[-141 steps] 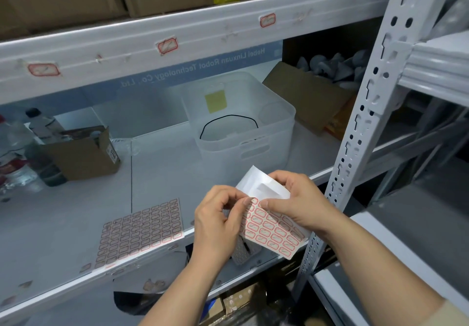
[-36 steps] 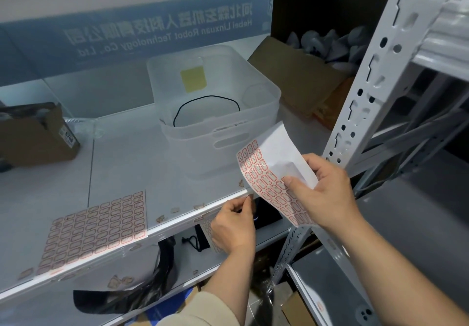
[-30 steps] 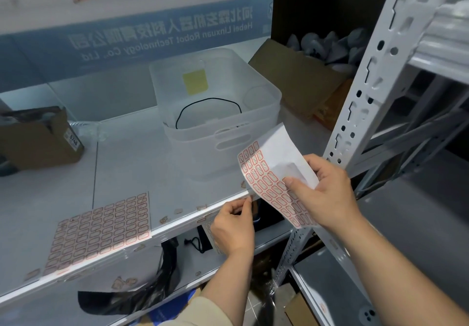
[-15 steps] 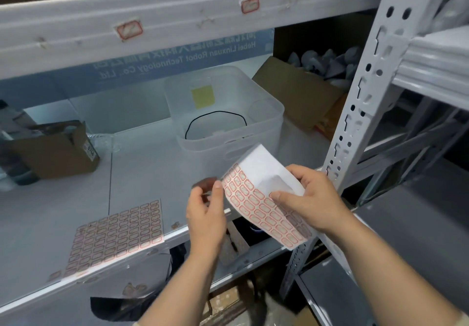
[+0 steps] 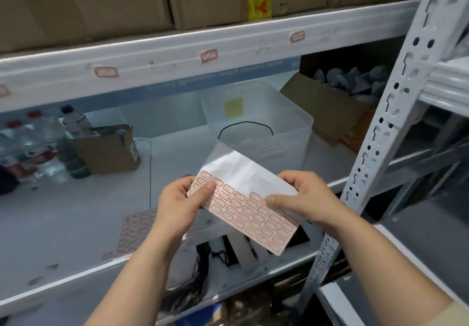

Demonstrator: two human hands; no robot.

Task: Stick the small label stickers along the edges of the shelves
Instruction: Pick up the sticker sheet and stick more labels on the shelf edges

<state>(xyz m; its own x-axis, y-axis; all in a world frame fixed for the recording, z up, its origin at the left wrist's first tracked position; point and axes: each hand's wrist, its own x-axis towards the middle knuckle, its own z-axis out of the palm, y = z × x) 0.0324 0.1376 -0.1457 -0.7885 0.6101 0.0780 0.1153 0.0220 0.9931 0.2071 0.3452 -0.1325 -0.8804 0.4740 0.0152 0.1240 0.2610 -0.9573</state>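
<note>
From my feed the light is even and fairly bright, soft from overhead, with dim recesses under the upper shelf edge (image 5: 228, 54). Motion blur smears the whole frame; print below that edge is unreadable. Wide-angle bending tilts the upright post (image 5: 396, 112) right of it.

Your left hand (image 5: 177, 207) and right hand (image 5: 308, 200) are bare, without gloves, rings or watch, both forearms are uncovered to the frame edge, and a beige sleeve (image 5: 450, 313) edge shows at your right arm's lower corner.
</note>
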